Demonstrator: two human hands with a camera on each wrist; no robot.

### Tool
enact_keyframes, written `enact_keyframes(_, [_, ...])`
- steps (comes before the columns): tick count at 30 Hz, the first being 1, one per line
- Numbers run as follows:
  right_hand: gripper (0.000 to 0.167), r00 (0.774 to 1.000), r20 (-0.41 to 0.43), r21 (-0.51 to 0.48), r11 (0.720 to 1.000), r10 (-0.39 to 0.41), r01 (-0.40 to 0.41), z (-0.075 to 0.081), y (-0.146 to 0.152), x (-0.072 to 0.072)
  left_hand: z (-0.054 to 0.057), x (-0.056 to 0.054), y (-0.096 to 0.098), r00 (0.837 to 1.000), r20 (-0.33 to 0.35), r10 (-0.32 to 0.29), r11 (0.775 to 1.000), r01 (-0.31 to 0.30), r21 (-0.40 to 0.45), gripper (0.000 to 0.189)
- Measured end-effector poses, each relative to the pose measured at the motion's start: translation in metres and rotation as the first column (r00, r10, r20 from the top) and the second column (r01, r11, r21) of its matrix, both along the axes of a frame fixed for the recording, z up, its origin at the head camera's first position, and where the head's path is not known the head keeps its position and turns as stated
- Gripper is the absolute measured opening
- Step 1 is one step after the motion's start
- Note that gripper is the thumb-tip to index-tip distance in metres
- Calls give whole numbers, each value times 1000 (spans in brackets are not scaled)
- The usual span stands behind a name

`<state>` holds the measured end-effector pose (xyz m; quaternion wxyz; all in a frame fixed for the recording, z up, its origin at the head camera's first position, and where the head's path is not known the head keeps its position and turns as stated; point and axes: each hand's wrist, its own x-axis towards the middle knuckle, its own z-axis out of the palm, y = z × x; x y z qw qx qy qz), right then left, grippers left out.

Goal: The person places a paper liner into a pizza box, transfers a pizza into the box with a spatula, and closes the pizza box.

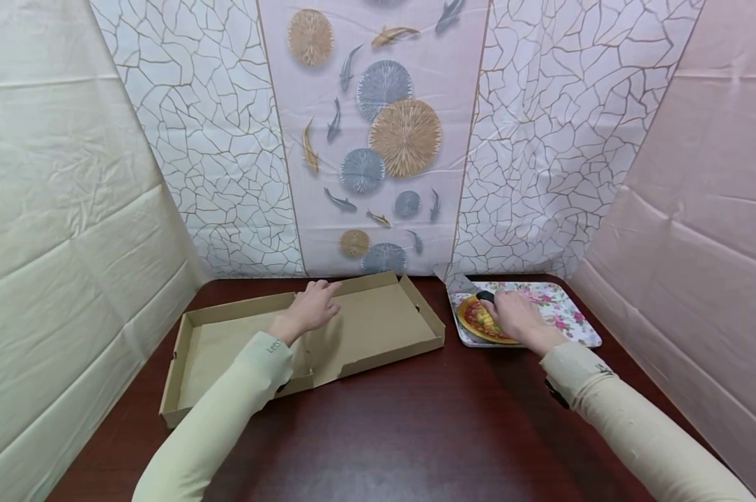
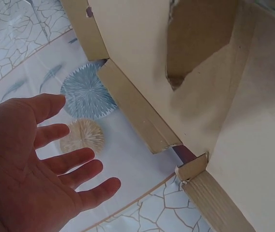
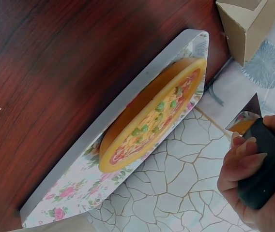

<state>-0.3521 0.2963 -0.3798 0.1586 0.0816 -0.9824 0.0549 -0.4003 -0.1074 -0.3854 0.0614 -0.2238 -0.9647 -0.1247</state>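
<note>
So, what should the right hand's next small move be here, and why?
Probably to swing the server back and lower its tip toward the edge of the pizza: the right hand grips the server, but its tip points away from the pizza, which lies on the floral tray with nothing under it but that tray.

You are having free passage over the front tabletop [image 1: 384,436]; the open pizza box [image 1: 378,321] is obstructing near your left hand [image 1: 313,307], the patterned backdrop [image 1: 381,202] behind.

Left hand [image 1: 312,308], right hand [image 1: 517,315] — that makes two | one cardboard box [image 1: 372,328] | one pizza [image 1: 478,322] | one tray [image 1: 563,301] | one spatula [image 1: 462,284] | one table [image 1: 384,425]
</note>
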Motion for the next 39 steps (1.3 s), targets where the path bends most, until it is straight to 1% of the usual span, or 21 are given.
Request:
enact_keyframes(6, [37, 1000, -20, 4, 1000, 11, -11, -1, -4, 0, -2, 0, 7, 1000, -7, -3, 1000, 3, -15, 53])
enact_keyframes(10, [36, 1000, -30, 4, 1000, 10, -10, -1, -5, -1, -3, 1, 12, 1000, 1, -2, 1000, 2, -15, 51])
enact_keyframes(21, [39, 999, -29, 7, 1000, 18, -17, -1, -9, 1, -8, 2, 31, 1000, 20, -20, 999, 21, -32, 51])
enact_keyframes(29, [34, 999, -50, 5, 1000, 16, -16, 0, -13, 3, -7, 2, 44, 999, 8, -47, 997, 47, -59, 50])
enact_keyframes(33, [33, 999, -34, 11, 1000, 28, -27, 1, -15, 4, -6, 3, 49, 999, 22, -50, 996, 52, -75, 51])
enact_keyframes(36, [36, 1000, -11, 18, 1000, 24, -24, 1, -16, 4, -6, 3, 53, 998, 33, -53, 995, 55, -78, 51])
enact_keyframes(39, [38, 1000, -8, 28, 999, 16, -16, 1, -17, 3, -8, 2, 57, 998, 34, -61, 994, 64, -86, 52])
